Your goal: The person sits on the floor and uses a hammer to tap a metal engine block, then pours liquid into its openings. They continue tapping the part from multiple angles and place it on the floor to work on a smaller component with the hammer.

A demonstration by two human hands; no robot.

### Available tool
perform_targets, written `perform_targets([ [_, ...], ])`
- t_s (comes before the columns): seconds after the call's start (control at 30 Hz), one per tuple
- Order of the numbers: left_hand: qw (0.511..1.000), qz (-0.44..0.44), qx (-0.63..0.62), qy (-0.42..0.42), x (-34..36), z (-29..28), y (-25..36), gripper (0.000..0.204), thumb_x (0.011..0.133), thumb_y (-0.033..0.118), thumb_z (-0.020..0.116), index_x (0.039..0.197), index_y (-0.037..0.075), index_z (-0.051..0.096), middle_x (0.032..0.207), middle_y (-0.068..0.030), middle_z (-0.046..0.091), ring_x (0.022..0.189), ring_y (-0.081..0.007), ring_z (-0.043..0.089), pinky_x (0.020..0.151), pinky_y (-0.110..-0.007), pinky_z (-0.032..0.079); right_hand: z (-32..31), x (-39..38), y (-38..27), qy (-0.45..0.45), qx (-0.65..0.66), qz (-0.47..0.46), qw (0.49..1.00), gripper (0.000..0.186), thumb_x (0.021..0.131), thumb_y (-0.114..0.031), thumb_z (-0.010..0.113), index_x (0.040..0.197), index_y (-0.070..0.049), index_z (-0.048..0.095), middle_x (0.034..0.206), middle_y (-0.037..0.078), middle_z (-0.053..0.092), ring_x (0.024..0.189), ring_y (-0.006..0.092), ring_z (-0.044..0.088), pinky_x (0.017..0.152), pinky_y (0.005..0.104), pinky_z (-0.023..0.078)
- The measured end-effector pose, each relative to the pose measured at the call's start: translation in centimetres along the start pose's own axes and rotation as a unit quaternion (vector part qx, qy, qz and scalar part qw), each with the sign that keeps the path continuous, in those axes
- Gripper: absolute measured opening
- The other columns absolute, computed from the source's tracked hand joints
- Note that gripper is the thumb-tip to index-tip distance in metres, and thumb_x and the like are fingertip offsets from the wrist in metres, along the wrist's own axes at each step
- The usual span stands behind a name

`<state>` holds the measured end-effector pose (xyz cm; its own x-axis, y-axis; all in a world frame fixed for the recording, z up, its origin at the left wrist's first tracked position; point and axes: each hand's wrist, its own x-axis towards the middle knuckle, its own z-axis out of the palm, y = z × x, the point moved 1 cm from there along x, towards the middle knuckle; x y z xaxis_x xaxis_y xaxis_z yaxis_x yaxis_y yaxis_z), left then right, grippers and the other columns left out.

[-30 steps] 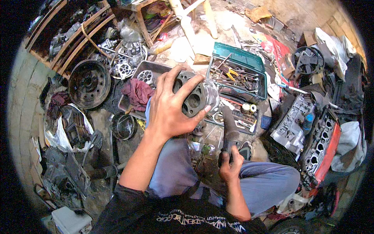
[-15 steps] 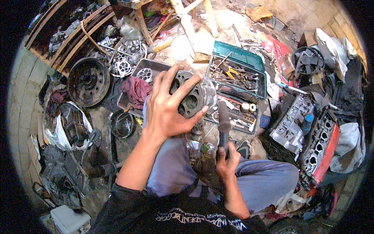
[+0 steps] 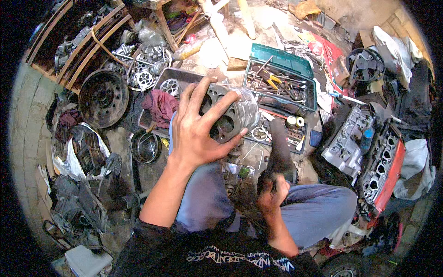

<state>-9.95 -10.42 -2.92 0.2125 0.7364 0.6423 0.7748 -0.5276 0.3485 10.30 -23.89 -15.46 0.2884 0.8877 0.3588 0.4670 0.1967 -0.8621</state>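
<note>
My left hand (image 3: 191,138) is wrapped over a cylindrical ribbed aluminium part (image 3: 248,108) with a dark, holed end face, raised above my lap. My fingers are spread across that face and curled onto the part. Lower right, my right hand (image 3: 273,194) grips a long, dark, blurred tool (image 3: 281,143), shaped like a hammer or bar, angled up beside the part without visibly touching it. My knees (image 3: 314,212) are bent beneath both hands.
A teal toolbox (image 3: 281,57), a socket tray (image 3: 301,144), and a grey bin (image 3: 182,73) with a maroon rag (image 3: 161,108) sit ahead. Left are wooden racks (image 3: 80,51) and a steel wheel (image 3: 102,99). Engine heads (image 3: 346,152) lie right, among scattered parts.
The dark tool in my right hand has shifted and tilted, swinging slightly left and then back right, now blurred. My left hand keeps its hold on the metal part with little movement.
</note>
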Motion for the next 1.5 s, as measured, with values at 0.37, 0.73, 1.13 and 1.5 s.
perform_targets([
  [0.37,1.0,-0.007,-0.017,-0.019,0.1,0.1,0.2,0.068,0.058,0.025,0.089,0.122,0.015,0.069,0.14,-0.0203,0.052,0.125,-0.0421,0.053,0.106,-0.051,0.043,-0.4,0.7,1.2,-0.013,-0.078,0.022,0.997,0.028,0.099,-0.024,0.057,0.098,0.003,0.063,0.067,0.007,0.06,0.056,0.0226,0.056,0.056,0.0367,0.045],
  [0.73,1.0,0.01,-0.002,-0.003,0.1,-0.3,-0.1,0.066,0.058,0.028,0.089,0.121,0.016,0.07,0.137,-0.0213,0.053,0.121,-0.044,0.053,0.104,-0.052,0.044,-0.1,0.4,1.2,-0.074,-0.079,0.165,0.98,0.027,0.098,-0.029,0.061,0.094,-0.002,0.062,0.073,0.015,0.064,0.066,0.0357,0.062,0.069,0.0483,0.045],
  [1.13,0.999,0.031,0.037,0.003,0.2,-0.6,0.2,0.065,0.059,0.027,0.089,0.121,0.02,0.071,0.136,-0.0191,0.053,0.12,-0.0449,0.051,0.101,-0.053,0.046,0.0,0.5,-0.5,-0.111,-0.052,0.106,0.987,0.019,0.093,-0.02,0.066,0.105,-0.005,0.063,0.085,0.012,0.069,0.075,0.0314,0.065,0.071,0.0394,0.047],
  [1.5,1.0,0.015,-0.009,0.008,0.1,-0.4,-0.3,0.07,0.054,0.023,0.089,0.12,0.012,0.07,0.139,-0.022,0.053,0.125,-0.0413,0.053,0.106,-0.05,0.042,0.0,0.0,-0.3,-0.043,-0.007,0.053,0.998,0.01,0.094,-0.013,0.062,0.094,-0.003,0.061,0.076,0.01,0.063,0.063,0.0247,0.06,0.058,0.0389,0.047],
])
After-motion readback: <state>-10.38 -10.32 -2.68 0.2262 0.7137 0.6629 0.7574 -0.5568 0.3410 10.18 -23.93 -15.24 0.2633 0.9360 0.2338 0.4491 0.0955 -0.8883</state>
